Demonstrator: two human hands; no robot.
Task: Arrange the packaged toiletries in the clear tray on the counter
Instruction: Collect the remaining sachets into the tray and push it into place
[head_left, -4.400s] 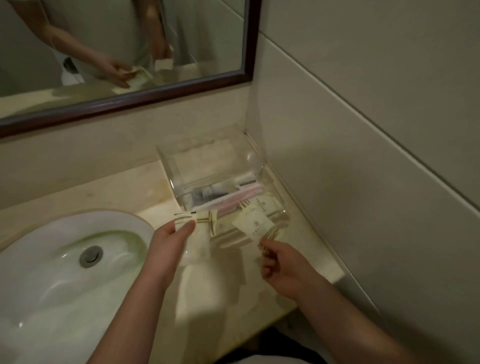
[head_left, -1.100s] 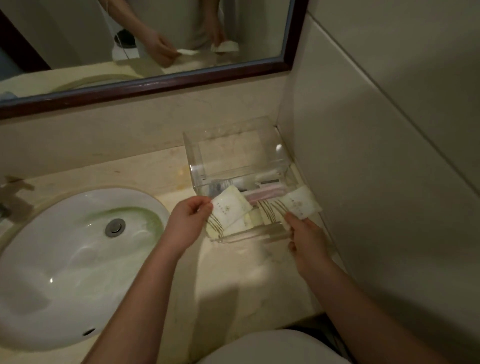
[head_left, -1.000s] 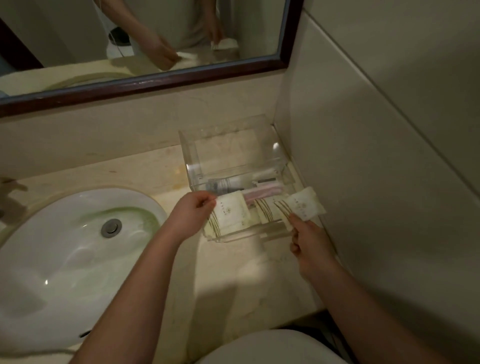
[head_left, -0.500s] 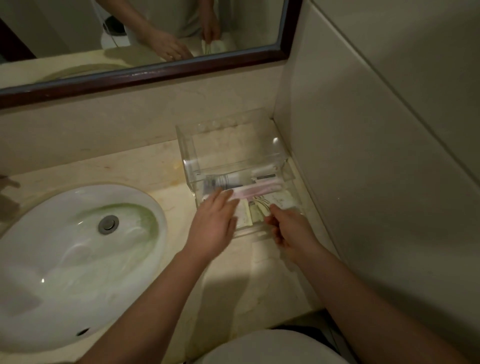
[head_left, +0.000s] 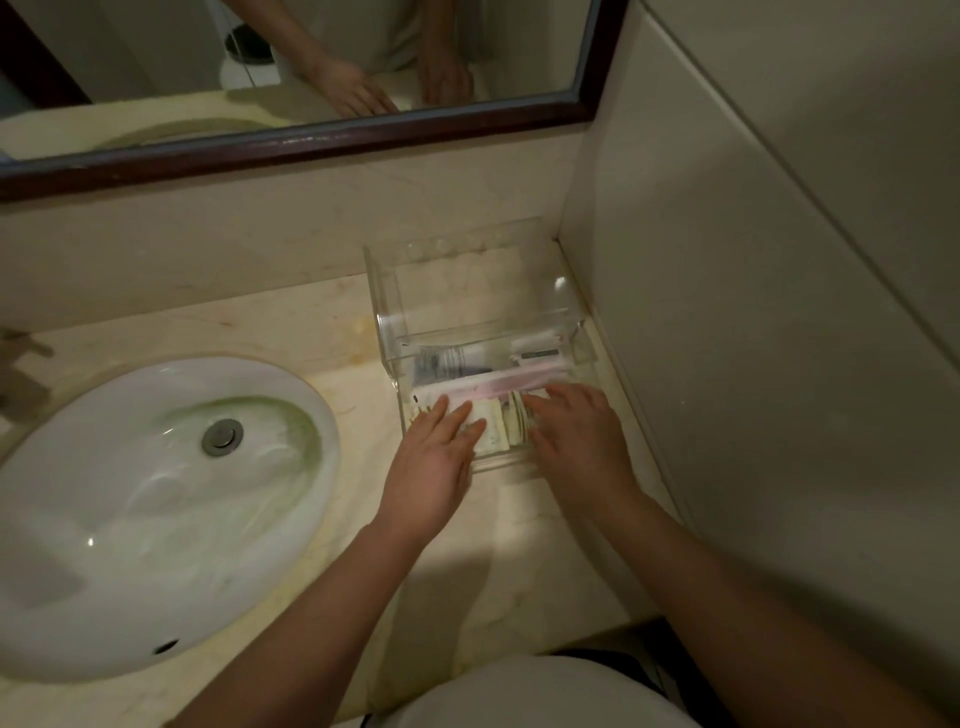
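Your left hand (head_left: 435, 460) lies flat, fingers straight, on the small packets (head_left: 493, 428) in the front part of the clear tray (head_left: 382, 296). Your right hand (head_left: 576, 439) lies flat beside it, fingers spread, on the packets at the right side. Neither hand grips anything. The tray sits on the counter (head_left: 519, 545) in the corner by the wall, to the right of the sink (head_left: 130, 519). A long pink pack (head_left: 511, 383) lies across the tray behind the packets. A second ago you pinched one packet in each hand, up above the tray. Now both are down inside, under your hands.
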